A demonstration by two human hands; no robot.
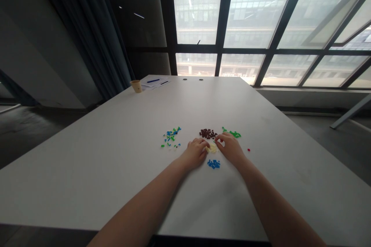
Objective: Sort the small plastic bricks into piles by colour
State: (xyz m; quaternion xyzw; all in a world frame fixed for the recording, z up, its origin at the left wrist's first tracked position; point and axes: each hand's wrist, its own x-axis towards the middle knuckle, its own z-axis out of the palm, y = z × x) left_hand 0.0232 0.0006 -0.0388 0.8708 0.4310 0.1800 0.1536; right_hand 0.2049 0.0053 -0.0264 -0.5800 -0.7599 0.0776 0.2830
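Observation:
Small toy building bricks lie in colour groups on the white table. At the left edge of the pale yellow bricks (213, 148), my left hand (197, 151) rests with its fingers curled together; what is under the fingertips is hidden. My right hand (231, 148) is closed in a pinch just right of the dark brown bricks (206, 134), and the tiny piece at its fingertips is too small to name. Green bricks (235, 134) lie just beyond the right hand. Nearer to me are the blue bricks (213, 164), between my forearms.
A mixed scatter of bricks (171, 136) lies left of my hands. One red brick (248, 149) sits alone to the right. A tan cup (136, 86), papers (150, 84) and a blue pen (153, 81) are at the far left of the white table (121, 142).

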